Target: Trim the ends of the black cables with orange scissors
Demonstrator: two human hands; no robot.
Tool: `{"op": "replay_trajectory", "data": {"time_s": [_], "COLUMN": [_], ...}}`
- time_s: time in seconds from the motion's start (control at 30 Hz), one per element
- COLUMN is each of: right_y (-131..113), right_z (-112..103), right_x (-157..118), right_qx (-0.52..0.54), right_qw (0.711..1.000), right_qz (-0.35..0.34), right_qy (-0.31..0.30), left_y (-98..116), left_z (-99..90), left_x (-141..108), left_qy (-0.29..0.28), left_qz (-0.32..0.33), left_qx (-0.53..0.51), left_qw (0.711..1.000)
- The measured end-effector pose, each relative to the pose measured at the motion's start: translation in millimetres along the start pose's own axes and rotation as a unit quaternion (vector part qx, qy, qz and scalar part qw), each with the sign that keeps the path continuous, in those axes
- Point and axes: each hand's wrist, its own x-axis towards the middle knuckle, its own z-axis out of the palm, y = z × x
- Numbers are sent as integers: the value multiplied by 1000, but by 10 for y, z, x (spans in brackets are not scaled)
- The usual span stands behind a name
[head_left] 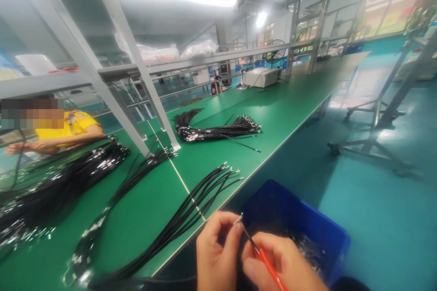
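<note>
Near the bottom centre, my left hand (220,248) pinches the small metal end of a black cable (239,220) between thumb and fingers. My right hand (276,259) is closed around a thin tool with a red handle (271,269), whose dark shaft points up toward that metal end. Both hands are close together in front of the table's edge. To their left, a bundle of black cables (170,225) with light tips curves over the green table (143,204).
A blue bin (327,232) with small pieces stands below the table at the right. More cable bundles (215,132) lie on the table. Metal shelf posts (150,95) rise at the left, near a person in yellow (82,122). A wheeled frame (372,141) stands right.
</note>
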Motion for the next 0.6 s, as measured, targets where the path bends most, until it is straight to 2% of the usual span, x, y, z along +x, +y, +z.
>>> {"op": "replay_trajectory", "data": {"time_s": [0.27, 0.6], "right_y": [-44, -96], "right_z": [-2, -48], "right_x": [25, 29], "right_qx": [-26, -69], "right_qw": [999, 997], "right_qz": [17, 36], "right_qy": [22, 16], "left_y": [-20, -73], "left_z": [20, 35], "left_x": [-23, -3], "left_qy": [4, -7], "left_qz": [-5, 20], "left_qx": [-7, 26], "left_qw": [1000, 999]}}
